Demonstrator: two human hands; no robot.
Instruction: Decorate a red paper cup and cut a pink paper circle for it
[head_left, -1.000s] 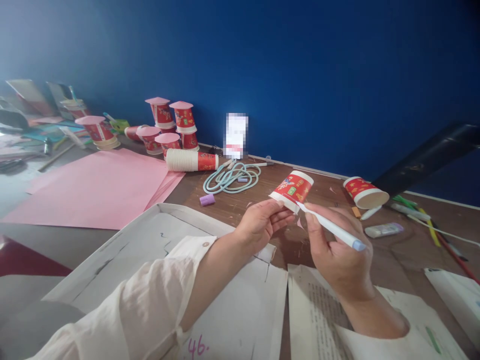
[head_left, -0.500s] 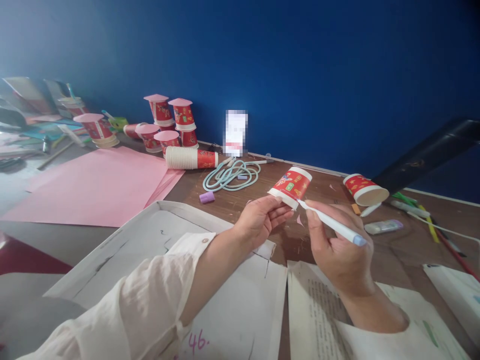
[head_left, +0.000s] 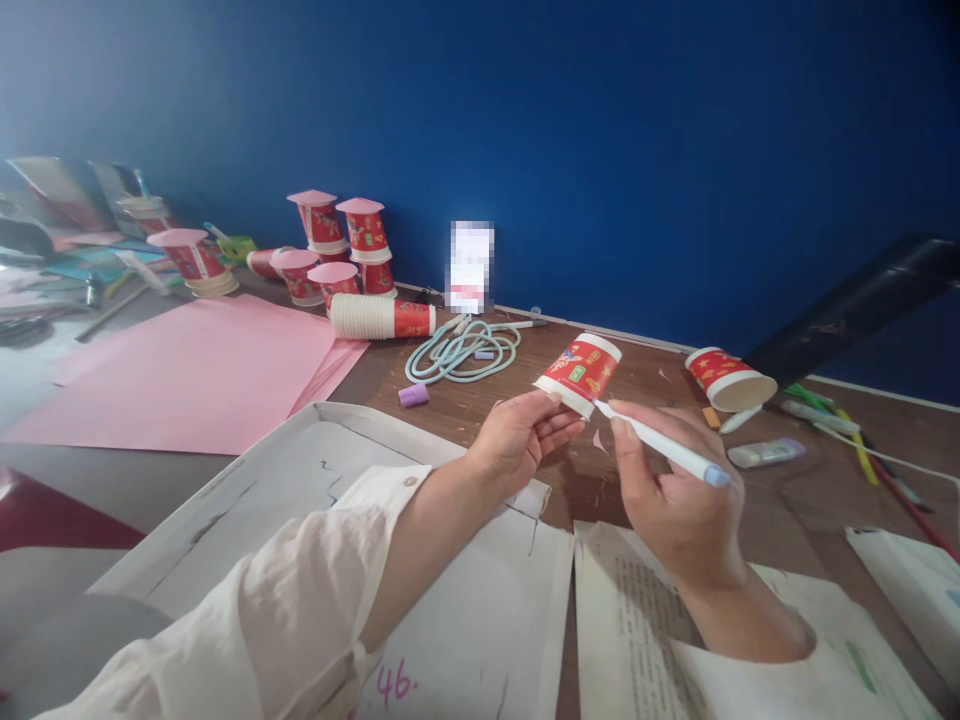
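Note:
A red paper cup [head_left: 579, 370] with printed figures and white bands at both ends is tilted above the desk, its lower rim gripped by my left hand [head_left: 517, 435]. My right hand [head_left: 679, 490] is closed around a white marker [head_left: 667, 447] with a pale blue end. The marker's tip meets the cup near its lower white band; whether it leaves a line is too small to tell. Beyond my left hand lies a purple marker cap [head_left: 413, 395]. Another red paper cup [head_left: 727, 380] rests on its side past my right hand.
Pink paper sheets [head_left: 195, 380] spread at the left. A lying stack of cups [head_left: 382, 317] and several cups with pink paper tops stand behind. A coiled pale cable [head_left: 463, 350] and a lit phone [head_left: 470, 265] sit by the blue wall. Glue bottle [head_left: 765, 453] at right, printed pages [head_left: 637, 610] in front.
Almost nothing differs. The cup, both hands and the marker appear shifted very slightly to the left, with the marker still at the cup's lower edge.

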